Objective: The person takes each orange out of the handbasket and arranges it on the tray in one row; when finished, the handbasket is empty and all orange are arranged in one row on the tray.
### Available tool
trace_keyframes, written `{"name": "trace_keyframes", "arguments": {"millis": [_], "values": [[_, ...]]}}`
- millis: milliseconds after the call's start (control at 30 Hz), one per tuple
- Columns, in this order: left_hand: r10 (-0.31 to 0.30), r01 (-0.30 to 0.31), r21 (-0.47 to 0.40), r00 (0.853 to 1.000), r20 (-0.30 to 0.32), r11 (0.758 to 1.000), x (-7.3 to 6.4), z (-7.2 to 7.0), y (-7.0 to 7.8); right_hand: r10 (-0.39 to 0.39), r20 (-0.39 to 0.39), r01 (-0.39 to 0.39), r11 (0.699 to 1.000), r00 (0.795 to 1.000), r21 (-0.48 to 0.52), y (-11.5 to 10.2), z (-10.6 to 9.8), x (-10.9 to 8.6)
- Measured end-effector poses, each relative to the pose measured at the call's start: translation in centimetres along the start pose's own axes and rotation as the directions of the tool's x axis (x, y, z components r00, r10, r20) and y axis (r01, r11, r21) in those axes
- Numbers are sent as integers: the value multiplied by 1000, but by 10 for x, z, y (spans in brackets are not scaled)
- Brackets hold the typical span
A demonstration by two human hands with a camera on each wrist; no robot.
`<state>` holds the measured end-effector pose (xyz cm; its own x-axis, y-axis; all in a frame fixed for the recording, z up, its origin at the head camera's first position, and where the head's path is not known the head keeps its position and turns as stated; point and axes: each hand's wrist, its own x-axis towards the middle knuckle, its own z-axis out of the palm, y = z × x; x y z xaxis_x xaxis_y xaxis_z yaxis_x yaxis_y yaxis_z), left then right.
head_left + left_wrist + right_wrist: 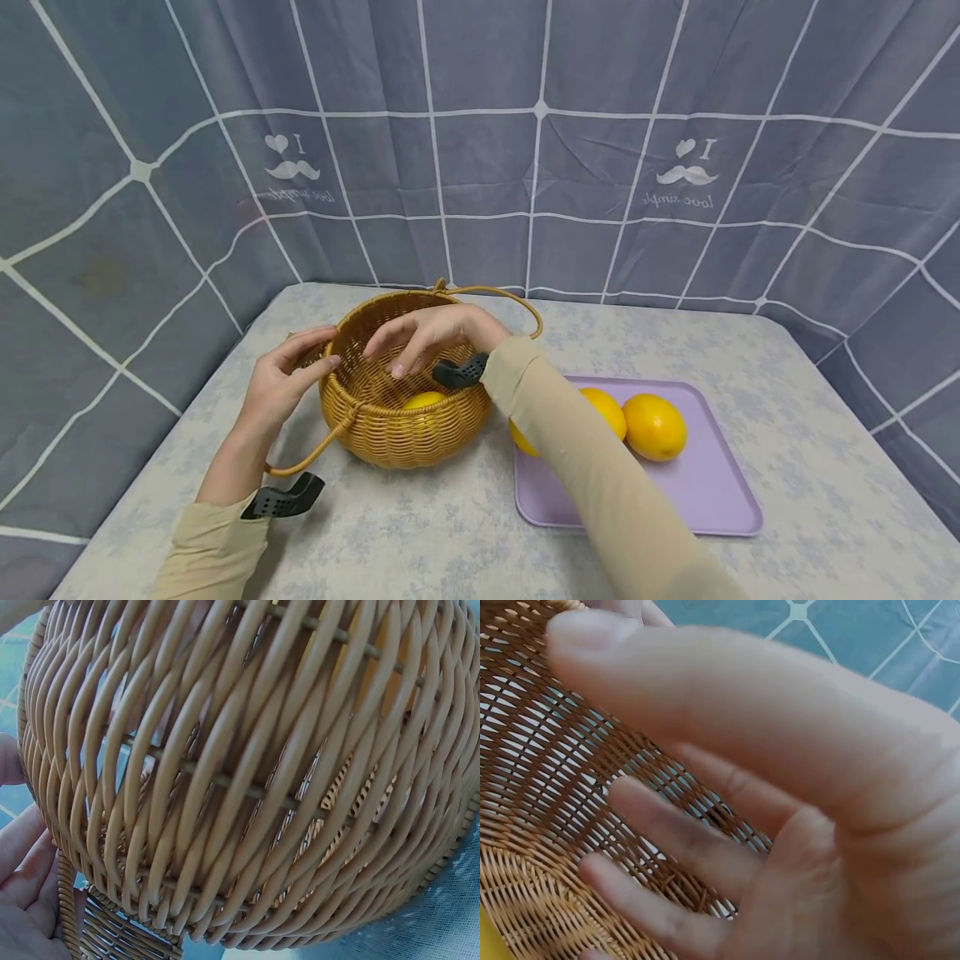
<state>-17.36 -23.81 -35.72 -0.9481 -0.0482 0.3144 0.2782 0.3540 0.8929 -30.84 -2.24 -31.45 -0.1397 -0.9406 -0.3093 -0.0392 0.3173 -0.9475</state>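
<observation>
A round wicker basket (pixel 405 417) stands on the table, left of centre. My left hand (pixel 288 375) holds its left rim between thumb and fingers; in the left wrist view the palm (pixel 26 900) lies beside the woven wall (pixel 262 787). Over the basket's mouth hovers my right hand (pixel 420 337), fingers relaxed and spread, with nothing in it. The right wrist view shows those fingers (pixel 705 847) just above the weave (pixel 555 787). One yellow fruit (pixel 423 400) lies inside the basket. Two more yellow fruits (pixel 655 426) (pixel 609 411) sit on a lilac tray (pixel 675 500).
The tray lies to the right of the basket, partly under my right sleeve (pixel 600 483). The basket's two loop handles hang down, one at the front left (pixel 300 462) and one at the back (pixel 510 300). A grey checked cloth (pixel 525 167) walls the table on three sides.
</observation>
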Motion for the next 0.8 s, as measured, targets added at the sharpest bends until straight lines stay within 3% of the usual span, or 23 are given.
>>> {"name": "trace_keyframes", "arguments": {"millis": [200, 533, 633, 800], "values": [[6, -6, -7, 1000, 1, 1000, -2, -1, -1, 60, 49, -58, 998, 997, -31, 2, 2, 1], [42, -42, -50, 999, 1, 998, -2, 0, -3, 124, 106, -104, 979, 987, -173, 5, 4, 2], [47, -46, -55, 999, 3, 997, -2, 1, -3, 190, 104, -173, 973, 976, -156, 5, 6, 1], [52, -52, -50, 999, 2, 997, -1, 2, -2, 313, 119, -294, 943, 942, -154, 5, 8, 0]]}}
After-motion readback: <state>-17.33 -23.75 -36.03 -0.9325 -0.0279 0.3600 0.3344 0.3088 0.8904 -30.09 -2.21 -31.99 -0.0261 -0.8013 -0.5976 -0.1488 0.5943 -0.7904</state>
